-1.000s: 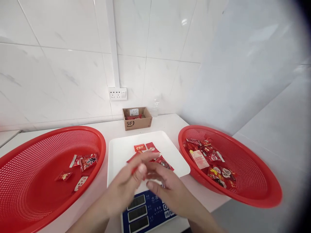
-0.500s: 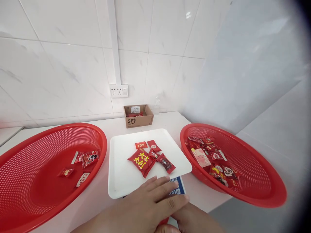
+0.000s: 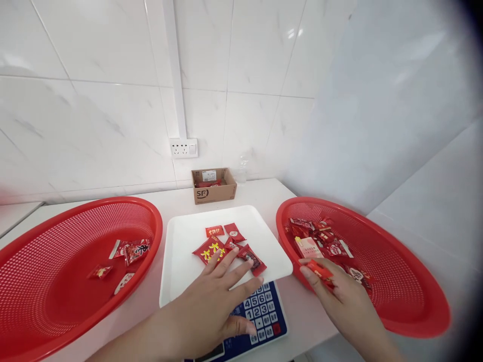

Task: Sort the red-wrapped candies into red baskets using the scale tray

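My left hand [image 3: 222,291] has its fingers spread over the near edge of the white tray [image 3: 181,236] and the blue keypad [image 3: 260,311]. Its fingertips reach the red snack packets; whether they touch is unclear. On the tray lie a large red packet with yellow characters [image 3: 206,250], a small red packet [image 3: 215,231], a red square packet [image 3: 234,232] and a dark red packet [image 3: 254,261]. My right hand [image 3: 343,296] pinches a small red packet [image 3: 319,270] at the near rim of the right red basket [image 3: 400,266].
A left red basket [image 3: 75,216] holds several packets. More packets lie in the right basket. Behind the tray stand a cardboard box [image 3: 216,193] with red packets and a clear plastic bottle [image 3: 243,168], near the tiled wall [image 3: 124,130].
My hands, overlapped before, have moved apart. The right one has gone right to the basket with a red packet in it. The left one is spread out, and more of the keypad shows.
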Demonstrator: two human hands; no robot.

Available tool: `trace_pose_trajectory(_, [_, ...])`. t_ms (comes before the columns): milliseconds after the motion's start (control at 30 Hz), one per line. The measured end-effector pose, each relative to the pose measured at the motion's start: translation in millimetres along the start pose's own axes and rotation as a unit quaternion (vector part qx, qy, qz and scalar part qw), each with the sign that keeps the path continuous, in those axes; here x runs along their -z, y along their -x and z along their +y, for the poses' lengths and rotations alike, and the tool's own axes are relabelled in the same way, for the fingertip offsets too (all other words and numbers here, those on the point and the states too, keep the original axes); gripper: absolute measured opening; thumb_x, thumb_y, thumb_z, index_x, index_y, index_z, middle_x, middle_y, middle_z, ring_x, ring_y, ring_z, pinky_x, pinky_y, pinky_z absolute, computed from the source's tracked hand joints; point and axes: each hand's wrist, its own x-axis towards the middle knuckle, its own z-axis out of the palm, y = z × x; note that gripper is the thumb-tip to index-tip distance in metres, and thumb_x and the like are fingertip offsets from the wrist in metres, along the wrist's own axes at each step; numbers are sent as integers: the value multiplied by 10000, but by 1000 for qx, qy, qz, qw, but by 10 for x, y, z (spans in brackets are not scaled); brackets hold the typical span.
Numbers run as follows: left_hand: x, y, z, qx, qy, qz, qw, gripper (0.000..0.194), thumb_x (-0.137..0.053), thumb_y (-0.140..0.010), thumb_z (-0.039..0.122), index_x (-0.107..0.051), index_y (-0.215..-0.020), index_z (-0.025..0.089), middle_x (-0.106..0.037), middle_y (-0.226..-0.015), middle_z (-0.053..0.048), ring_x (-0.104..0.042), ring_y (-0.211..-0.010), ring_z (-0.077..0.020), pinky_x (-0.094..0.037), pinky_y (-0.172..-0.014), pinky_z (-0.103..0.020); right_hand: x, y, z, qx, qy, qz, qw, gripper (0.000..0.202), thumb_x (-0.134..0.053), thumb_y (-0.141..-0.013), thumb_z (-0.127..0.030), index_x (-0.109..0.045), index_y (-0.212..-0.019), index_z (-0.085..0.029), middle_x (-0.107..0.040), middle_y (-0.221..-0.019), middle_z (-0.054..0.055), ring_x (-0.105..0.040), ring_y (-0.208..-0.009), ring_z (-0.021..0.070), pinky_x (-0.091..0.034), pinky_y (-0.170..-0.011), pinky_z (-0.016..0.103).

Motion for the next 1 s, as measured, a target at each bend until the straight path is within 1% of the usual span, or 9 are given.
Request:
trace_pose_trajectory(200, [-8,-323,-49,-56,-64,-20,996,675,-300,-876,612,-309,-1426,220,-308,-1498,-78,-49,-1407,-324,-54,-1126,-550,-75,-89,380,-21,31,-9,999,434,-437,-812,-567,-665,-928,-217,-707,-1022,95,-650,-964,277,-537,-778,367])
trace_pose_trajectory(300, [-19,-411,-93,-55,-80,-24,995,579,-287,-927,514,-329,-1412,200,-369,-1470,-77,-150,-1395,-332,-124,-1116,-550,-95,-93,427,-26,22,-33,999,446,-425,-819,-576,-658,-970,-227,-691,-1076,81,-632,-1011,272,-533,-788,357])
trace_pose_trajectory(367, [-30,-440,-102,-53,-94,-4,994,492,-325,-942,438,-406,-1358,188,-466,-1396,-84,-293,-1346,-312,-193,-1107,-519,-86,-88,442,-29,9,-50,998,443,-425,-820,-582,-651,-988,-241,-690,-1080,64,-628,-1017,264,-530,-788,349])
trace_pose_trajectory(467, [-40,-468,-89,-52,-122,21,991,349,-441,-914,382,-574,-1150,162,-588,-1179,-94,-497,-1154,-260,-286,-1075,-458,-62,-78,458,-39,-9,-65,997,441,-429,-812,-598,-647,-983,-254,-698,-1051,52,-634,-998,258,-527,-780,343])
trace_pose_trajectory(567, [-45,-494,-79,-48,-144,34,988,260,-513,-878,372,-635,-936,150,-601,-1020,-86,-559,-989,-228,-358,-1023,-422,-47,-69,467,-48,-23,-72,996,458,-427,-798,-619,-648,-981,-263,-698,-1052,48,-632,-997,259,-520,-793,352])
trace_pose_trajectory(733, [-62,-504,-123,-57,-149,55,986,191,-476,-885,255,-638,-879,153,-601,-956,-76,-563,-922,-202,-442,-922,-339,-40,-59,462,-67,-21,-77,995,498,-419,-761,-666,-659,-962,-278,-694,-1071,44,-625,-1009,275,-518,-789,387])
trace_pose_trajectory(833, [-50,-470,-170,-56,-138,52,987,211,-449,-885,216,-627,-987,167,-602,-1084,-94,-515,-1119,-238,-382,-1009,-380,-43,-51,468,-72,-19,-76,994,506,-421,-754,-671,-665,-962,-279,-689,-1086,49,-618,-1021,285,-514,-803,404])
trace_pose_trajectory(900, [-21,-440,-203,-38,-128,45,990,290,-443,-888,234,-572,-1143,184,-536,-1271,-114,-375,-1296,-268,-266,-1094,-449,-44,-47,469,-73,-21,-77,994,508,-425,-749,-675,-666,-962,-281,-685,-1092,49,-614,-1026,287,-515,-799,405])
trace_pose_trajectory(1000, [47,-399,-267,28,-112,25,993,558,-506,-854,344,-346,-1378,233,-264,-1507,-122,-130,-1406,-305,-143,-1117,-537,-37,-45,453,-73,-26,-82,994,509,-425,-741,-679,-663,-957,-284,-685,-1085,47,-608,-1033,287,-510,-812,413])
